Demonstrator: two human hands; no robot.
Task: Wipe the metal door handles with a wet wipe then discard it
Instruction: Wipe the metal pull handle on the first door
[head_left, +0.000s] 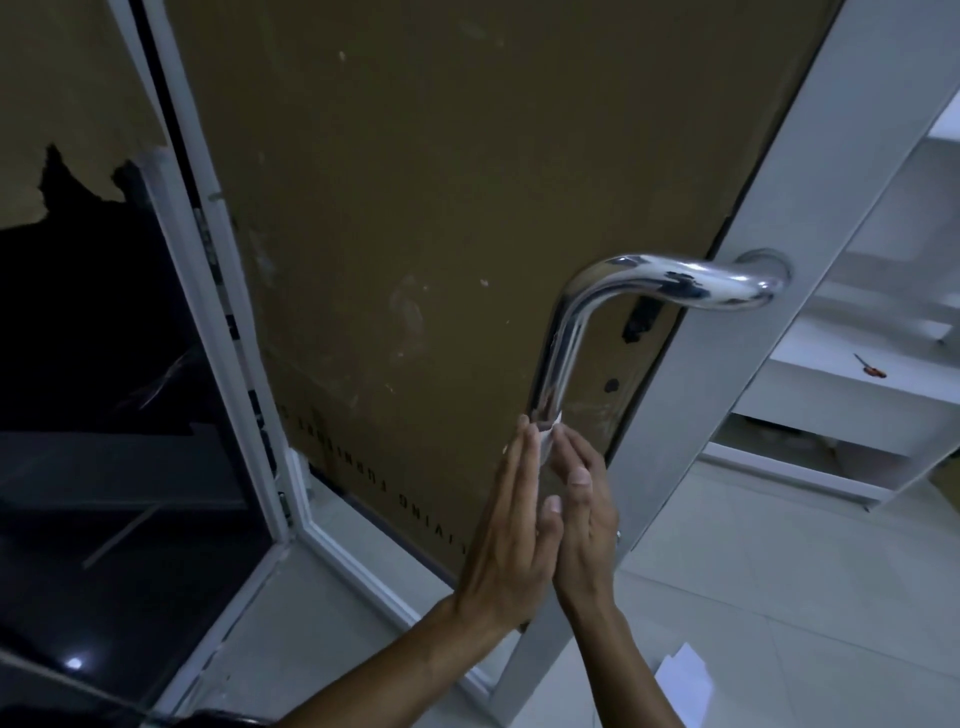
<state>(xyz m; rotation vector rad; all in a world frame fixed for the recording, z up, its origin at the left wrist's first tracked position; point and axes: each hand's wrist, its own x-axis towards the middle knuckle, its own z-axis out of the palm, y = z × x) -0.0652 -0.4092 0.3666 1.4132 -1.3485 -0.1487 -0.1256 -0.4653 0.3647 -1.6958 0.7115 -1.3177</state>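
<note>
One polished metal door handle (566, 338) is showing, a curved tube that is projecting from its round mount on the white door frame (810, 218), bending, and running down in front of the door's brown cardboard-covered panel (415, 208). Two bare hands are meeting at the lower visible stretch of this tube. The left hand (511, 525) is lying flat with its fingers straight and together, pressing in from the left; the right hand (584, 514) is facing it palm to palm, fingers slightly curved, pressing in from the right. One white wet wipe (549, 434) is sitting between the two sets of fingertips, wrapped against the handle just above them, with only a small crumpled edge showing. Neither hand is clenching into a fist; both are sandwiching the wipe and tube between extended fingers. One ring is showing on the right hand. Beyond the door's edge, one white shelving unit (852, 364) is standing on the pale tiled floor (779, 597), with one small orange-handled tool (870, 366) lying on a shelf. One white paper scrap (684, 673) is lying on the tiles near the right forearm. To the left, one dark glass pane (104, 364) is reflecting dimly.
</note>
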